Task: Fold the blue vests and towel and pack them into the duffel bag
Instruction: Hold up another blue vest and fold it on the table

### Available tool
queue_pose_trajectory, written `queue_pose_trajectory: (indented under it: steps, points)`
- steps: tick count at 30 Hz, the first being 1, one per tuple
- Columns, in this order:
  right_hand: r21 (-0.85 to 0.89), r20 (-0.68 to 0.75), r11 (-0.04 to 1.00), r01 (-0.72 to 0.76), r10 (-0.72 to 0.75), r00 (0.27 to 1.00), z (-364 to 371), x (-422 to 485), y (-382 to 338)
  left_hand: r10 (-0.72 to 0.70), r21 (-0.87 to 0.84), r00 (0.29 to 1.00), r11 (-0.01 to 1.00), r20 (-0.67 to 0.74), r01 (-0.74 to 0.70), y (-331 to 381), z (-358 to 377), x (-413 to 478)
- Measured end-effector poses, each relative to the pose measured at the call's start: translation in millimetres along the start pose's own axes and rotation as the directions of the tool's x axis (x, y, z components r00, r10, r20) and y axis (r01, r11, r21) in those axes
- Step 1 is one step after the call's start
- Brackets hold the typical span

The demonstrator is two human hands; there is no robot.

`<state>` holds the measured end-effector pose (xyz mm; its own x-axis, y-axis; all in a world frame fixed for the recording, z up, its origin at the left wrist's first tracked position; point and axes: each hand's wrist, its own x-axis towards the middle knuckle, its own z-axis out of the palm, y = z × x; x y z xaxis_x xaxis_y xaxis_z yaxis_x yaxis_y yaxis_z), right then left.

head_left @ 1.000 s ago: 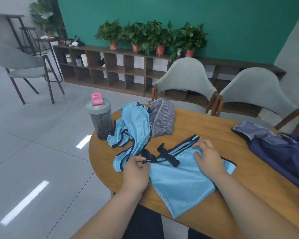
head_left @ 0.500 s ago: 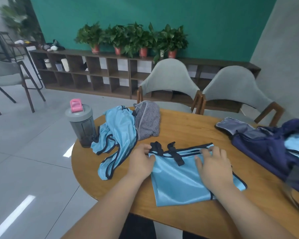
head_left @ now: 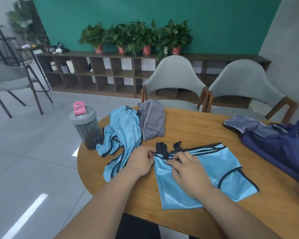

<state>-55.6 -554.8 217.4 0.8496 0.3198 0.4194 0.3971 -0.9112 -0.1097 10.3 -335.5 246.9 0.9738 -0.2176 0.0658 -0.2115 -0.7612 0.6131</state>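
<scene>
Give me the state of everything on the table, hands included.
Near light blue mesh vest: flat, partly folded.
Far light blue mesh vest: crumpled, unfolded.
Grey striped towel: bunched, unfolded.
Navy fabric duffel bag: open.
Grey plastic shaker bottle: upright, lid on.
Left hand: pinches the near vest's edge.
Right hand: grips the near vest's fabric.

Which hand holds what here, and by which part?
The left hand pinches the flat blue vest at its top-left corner, by the black straps. The right hand lies on the same vest with bent fingers; a grip cannot be told.
</scene>
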Motion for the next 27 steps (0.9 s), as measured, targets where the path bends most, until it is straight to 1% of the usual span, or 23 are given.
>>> queue_pose_trajectory:
  steps: [4, 8, 11, 15, 17, 19, 21, 23, 24, 25, 27]
  points:
    - [0.023, 0.034, 0.999, -0.024, 0.023, 0.999, -1.5, 1.6, -0.7, 0.062, 0.051, 0.998, 0.997, 0.032, -0.064, -2.8, -3.0, 7.9]
    - [0.038, 0.057, 0.998, -0.046, 0.043, 0.997, -2.8, 1.8, -1.0, 0.168, 0.157, 0.986, 0.973, 0.003, -0.167, -5.4, -4.4, 8.7]
    - [0.053, 0.053, 0.997, -0.062, 0.059, 0.997, -2.9, 1.8, -1.4, 0.199, 0.115, 0.978, 0.975, -0.058, -0.191, -3.9, -0.9, 7.9]
    - [0.061, 0.055, 0.995, -0.073, 0.07, 0.996, -3.6, 2.5, -1.5, 0.136, -0.056, 0.987, 0.988, -0.086, -0.141, -1.5, -0.2, 6.7]
    - [0.062, 0.063, 0.995, -0.08, 0.076, 0.995, -4.0, 2.3, -1.5, 0.106, -0.114, 0.991, 0.987, -0.078, -0.115, 0.2, -2.8, 5.7]
    - [0.065, 0.067, 0.994, -0.085, 0.081, 0.995, -3.8, 2.1, -1.3, 0.055, -0.148, 0.993, 0.987, -0.108, -0.07, 0.5, -2.2, 6.1]
    - [0.063, 0.067, 0.994, -0.087, 0.083, 0.994, -3.4, 2.5, -1.3, -0.07, -0.212, 0.975, 0.977, -0.211, 0.024, 1.2, 0.1, 6.3]
    - [0.059, 0.068, 0.994, -0.091, 0.087, 0.994, -2.7, 2.5, -0.7, -0.18, -0.263, 0.928, 0.96, -0.325, 0.094, 3.5, 3.9, 2.9]
    - [0.056, 0.068, 0.994, -0.095, 0.091, 0.994, -2.5, 2.2, -0.3, -0.196, -0.259, 0.916, 0.96, -0.35, 0.107, 6.7, 6.5, -2.2]
    - [0.052, 0.065, 0.994, -0.098, 0.095, 0.993, -2.3, 2.3, 0.0, -0.181, -0.244, 0.918, 0.965, -0.353, 0.096, 10.7, 10.3, -8.6]
    - [0.041, 0.059, 0.994, -0.101, 0.099, 0.993, -1.5, 2.5, 0.1, -0.108, -0.223, 0.94, 0.974, -0.325, 0.035, 17.5, 21.3, -22.9]
